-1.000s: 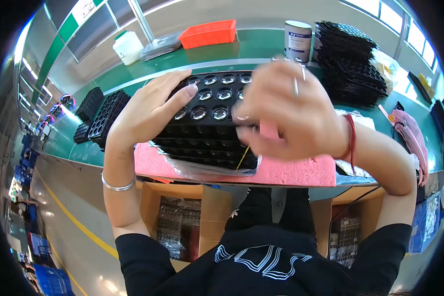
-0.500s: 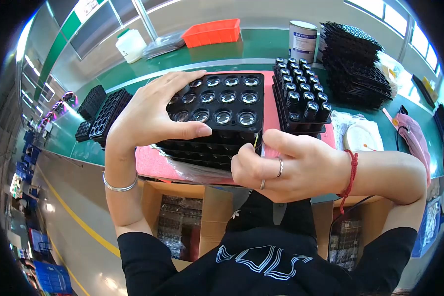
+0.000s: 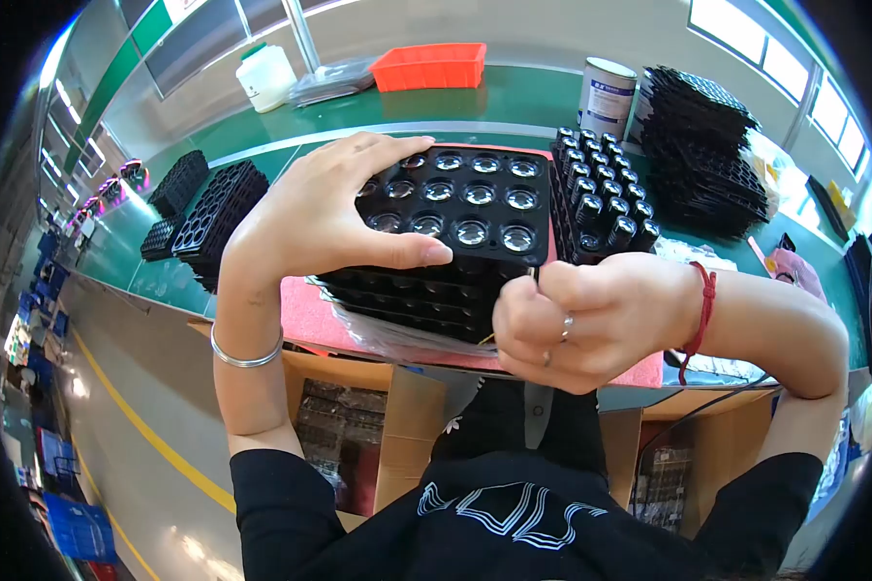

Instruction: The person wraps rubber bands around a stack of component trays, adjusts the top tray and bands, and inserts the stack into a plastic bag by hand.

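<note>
A stack of black plastic trays (image 3: 407, 295) stands before me, its top tray (image 3: 460, 215) filled with rows of clear round lenses. My left hand (image 3: 329, 213) spans the top tray's left side, fingers over the far edge and thumb on the near edge. By the stack's near right corner, my right hand (image 3: 591, 320) is closed in a fist. A small dark tip shows above its thumb; what the fingers hold is mostly hidden. Beside the fist, a thin yellow strip (image 3: 487, 338) shows low on the stack. Clear plastic film (image 3: 378, 334) lies under the trays.
A black tray of upright shiny cylinders (image 3: 606, 189) stands right of the stack on a pink mat (image 3: 305, 315). Empty black trays (image 3: 702, 155) are piled behind it. A metal can (image 3: 607, 97), red bin (image 3: 429, 68) and white jug (image 3: 265, 77) stand at the back.
The view has shifted, so the stack and both hands appear farther right. My left hand keeps its hold. The yellow strip beside my right fist shows lower down the stack.
</note>
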`<state>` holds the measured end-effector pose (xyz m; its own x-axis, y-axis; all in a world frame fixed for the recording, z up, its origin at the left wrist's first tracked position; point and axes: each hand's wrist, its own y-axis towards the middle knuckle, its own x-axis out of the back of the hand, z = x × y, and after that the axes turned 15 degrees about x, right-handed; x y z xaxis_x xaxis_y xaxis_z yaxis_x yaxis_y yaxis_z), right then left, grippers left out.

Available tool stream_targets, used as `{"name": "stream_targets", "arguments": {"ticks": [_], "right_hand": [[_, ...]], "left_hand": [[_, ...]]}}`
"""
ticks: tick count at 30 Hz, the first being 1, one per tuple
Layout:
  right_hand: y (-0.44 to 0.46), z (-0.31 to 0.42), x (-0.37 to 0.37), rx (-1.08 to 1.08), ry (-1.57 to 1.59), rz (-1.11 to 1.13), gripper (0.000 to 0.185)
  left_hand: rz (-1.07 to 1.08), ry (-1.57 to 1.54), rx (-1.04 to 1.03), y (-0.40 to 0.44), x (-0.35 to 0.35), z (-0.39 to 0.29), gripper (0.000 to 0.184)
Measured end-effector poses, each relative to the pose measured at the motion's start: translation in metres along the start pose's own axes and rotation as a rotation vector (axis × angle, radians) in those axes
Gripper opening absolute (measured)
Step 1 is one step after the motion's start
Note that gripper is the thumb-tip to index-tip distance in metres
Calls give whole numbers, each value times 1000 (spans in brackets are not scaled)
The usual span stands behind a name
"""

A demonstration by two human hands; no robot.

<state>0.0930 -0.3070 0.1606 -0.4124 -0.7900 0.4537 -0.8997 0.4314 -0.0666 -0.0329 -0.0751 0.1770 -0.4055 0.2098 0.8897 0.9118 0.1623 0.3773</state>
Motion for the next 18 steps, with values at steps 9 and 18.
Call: {"name": "stream_targets", "arguments": {"ticks": [9, 18], "right_hand": [[-16, -9, -7, -127, 8, -253, 12], [-42, -27, 1, -270, -129, -139, 17]], "left_hand": [[79, 28, 86, -3, 6, -6, 85], [-13, -34, 24, -1, -1, 0, 92]]}}
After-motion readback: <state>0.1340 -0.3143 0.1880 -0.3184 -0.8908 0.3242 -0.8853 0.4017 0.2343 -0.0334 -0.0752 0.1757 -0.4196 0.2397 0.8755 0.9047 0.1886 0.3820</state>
